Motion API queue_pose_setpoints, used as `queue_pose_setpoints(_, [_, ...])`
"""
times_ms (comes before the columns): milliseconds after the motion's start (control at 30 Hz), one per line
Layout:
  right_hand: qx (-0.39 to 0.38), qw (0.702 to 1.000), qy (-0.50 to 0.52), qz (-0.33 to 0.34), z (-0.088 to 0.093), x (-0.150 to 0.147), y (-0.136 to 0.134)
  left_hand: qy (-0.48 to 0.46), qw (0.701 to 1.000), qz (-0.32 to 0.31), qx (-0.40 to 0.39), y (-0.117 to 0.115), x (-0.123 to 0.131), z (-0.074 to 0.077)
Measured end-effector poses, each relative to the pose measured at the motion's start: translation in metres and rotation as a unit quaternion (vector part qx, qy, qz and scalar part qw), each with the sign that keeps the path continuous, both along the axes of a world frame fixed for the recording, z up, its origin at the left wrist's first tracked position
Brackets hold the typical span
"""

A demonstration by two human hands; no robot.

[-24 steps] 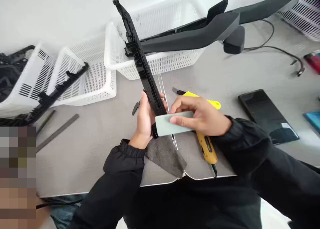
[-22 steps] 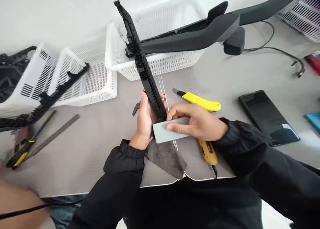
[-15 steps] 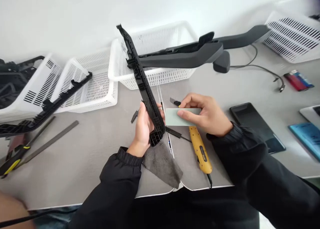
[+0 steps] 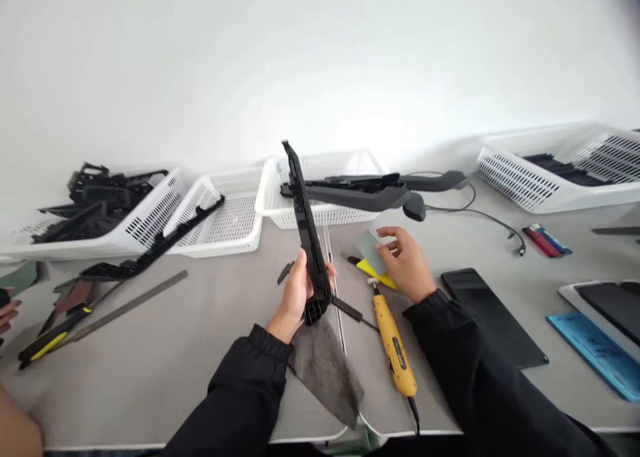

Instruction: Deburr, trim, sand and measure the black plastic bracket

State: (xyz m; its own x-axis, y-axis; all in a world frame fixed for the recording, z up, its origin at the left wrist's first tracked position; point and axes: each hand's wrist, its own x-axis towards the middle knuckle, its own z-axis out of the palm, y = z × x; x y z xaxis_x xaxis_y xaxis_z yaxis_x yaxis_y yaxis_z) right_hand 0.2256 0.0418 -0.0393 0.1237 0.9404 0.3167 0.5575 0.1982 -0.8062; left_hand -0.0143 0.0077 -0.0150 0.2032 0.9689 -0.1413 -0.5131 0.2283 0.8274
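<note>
My left hand [image 4: 296,296] grips the lower part of a long black plastic strip [image 4: 306,230], which stands nearly upright with its lower end above a grey cloth [image 4: 323,370]. My right hand [image 4: 407,262] is to the right of the strip and pinches a small grey-green pad [image 4: 369,249], lifted away from the strip. Just below that hand lie a yellow utility knife [image 4: 374,272] and a yellow-handled tool [image 4: 394,344]. A thin metal rod [image 4: 334,284] lies on the table behind the strip.
White baskets [image 4: 220,220] line the back edge; the middle one [image 4: 325,210] carries long dark trim parts [image 4: 365,189]. A phone [image 4: 493,317], a blue sheet [image 4: 595,354], a cable [image 4: 480,216] and another basket [image 4: 560,167] are at right. Flat files [image 4: 125,305] and another person's fingers [image 4: 7,314] are at left.
My right hand pulled the pad off the strip and moved up and right. The view tilted upward, showing more wall and the right side of the table. My left hand kept its grip.
</note>
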Motion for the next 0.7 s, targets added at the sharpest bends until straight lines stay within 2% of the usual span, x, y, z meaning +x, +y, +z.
queue_pose_setpoints(133, [0.06, 0.998, -0.035, 0.002, -0.011, -0.004, 0.006, 0.014, 1.0, -0.024, 0.002, 0.005, -0.004, -0.01])
queue_pose_setpoints(433, [0.128, 0.984, -0.122, 0.014, -0.034, -0.019, 0.009, 0.051, 0.998, 0.013, 0.031, 0.008, -0.006, -0.021])
queue_pose_setpoints(700, [0.194, 0.968, -0.16, 0.015, -0.032, -0.018, 0.003, 0.067, 0.996, 0.019, 0.055, 0.007, -0.017, -0.021])
